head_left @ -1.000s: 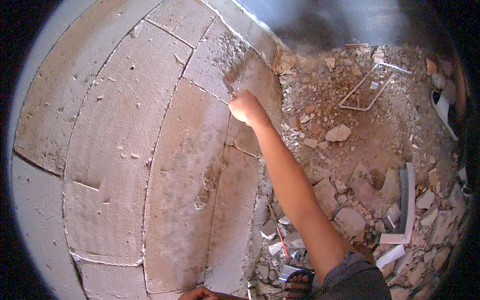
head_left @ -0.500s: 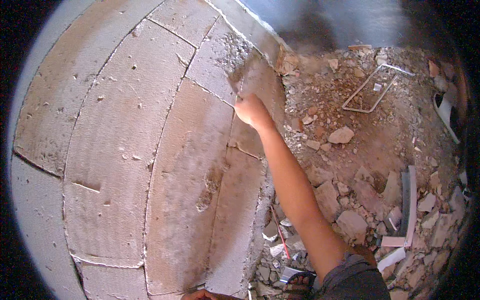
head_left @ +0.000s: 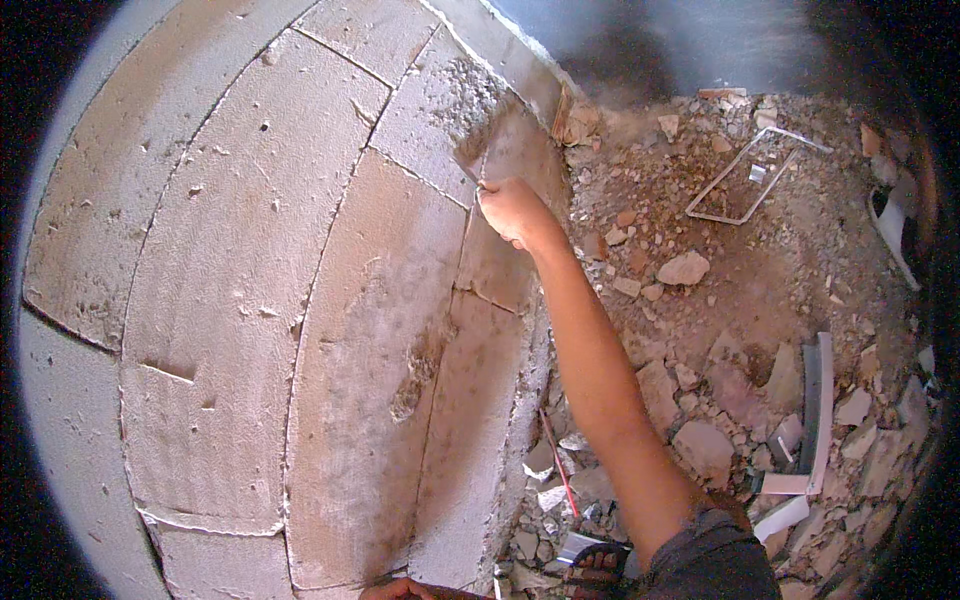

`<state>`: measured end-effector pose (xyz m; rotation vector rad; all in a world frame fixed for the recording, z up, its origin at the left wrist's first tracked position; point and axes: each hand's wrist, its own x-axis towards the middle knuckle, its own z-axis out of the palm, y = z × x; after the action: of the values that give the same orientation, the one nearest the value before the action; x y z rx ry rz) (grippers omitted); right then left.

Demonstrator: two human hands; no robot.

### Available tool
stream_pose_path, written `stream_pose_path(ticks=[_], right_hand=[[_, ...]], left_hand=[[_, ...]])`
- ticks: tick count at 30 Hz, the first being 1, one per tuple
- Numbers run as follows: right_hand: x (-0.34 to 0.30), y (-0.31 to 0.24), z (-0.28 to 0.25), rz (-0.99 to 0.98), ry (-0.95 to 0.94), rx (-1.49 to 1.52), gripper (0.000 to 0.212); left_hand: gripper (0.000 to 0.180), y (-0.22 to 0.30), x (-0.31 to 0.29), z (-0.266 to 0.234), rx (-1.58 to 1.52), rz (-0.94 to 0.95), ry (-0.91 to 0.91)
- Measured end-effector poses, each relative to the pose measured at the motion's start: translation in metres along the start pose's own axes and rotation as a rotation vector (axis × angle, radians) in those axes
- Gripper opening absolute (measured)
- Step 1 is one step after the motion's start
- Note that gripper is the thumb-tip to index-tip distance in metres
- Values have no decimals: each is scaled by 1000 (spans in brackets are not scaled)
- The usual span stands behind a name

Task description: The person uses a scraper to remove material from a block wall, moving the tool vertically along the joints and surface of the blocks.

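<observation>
My right hand [head_left: 515, 213] is closed in a fist at the upper part of the block wall [head_left: 230, 300], my arm stretched out from the lower right. From the fist a thin flat scraping tool [head_left: 467, 169] sticks out toward the wall; its handle is hidden by my fingers and its exact kind is unclear. Just above the tool lies a rough, chipped patch [head_left: 470, 95] on a pale block. At the bottom edge my left hand [head_left: 400, 589] is beside the wall's lower blocks, mostly cut off, its fingers not clear enough to read.
Broken rubble [head_left: 704, 450] covers the ground to the right of the wall. A bent pale frame [head_left: 740, 219] lies on it, with an angled strip [head_left: 822, 420] nearer. A thin red rod [head_left: 566, 477] and my sandalled foot [head_left: 600, 562] are near the wall's base.
My right fist has shifted slightly right and up along the wall, its wrist turned a little, so more of the tool's edge shows. My left hand stays at the bottom.
</observation>
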<state>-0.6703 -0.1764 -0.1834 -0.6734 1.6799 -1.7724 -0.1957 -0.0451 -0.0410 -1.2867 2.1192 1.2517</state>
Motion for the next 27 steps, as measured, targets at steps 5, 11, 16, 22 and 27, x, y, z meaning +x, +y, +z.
stream_pose_path(ticks=[5,11,16,22,27], right_hand=[[19,21,23,-250,199,-131,40],[20,13,29,-214,182,-120,37],[23,-5,8,-163,107,-83,32],[31,-8,10,-263,102,-144,31],[5,-30,-1,36,-31,49,34]], left_hand=[[25,0,2,0,-43,-13,19],[28,5,-1,-3,-38,-60,2],[32,3,4,-8,175,70,-114],[35,3,1,-5,137,-44,-49],[33,-11,-2,-1,-2,7,-45]])
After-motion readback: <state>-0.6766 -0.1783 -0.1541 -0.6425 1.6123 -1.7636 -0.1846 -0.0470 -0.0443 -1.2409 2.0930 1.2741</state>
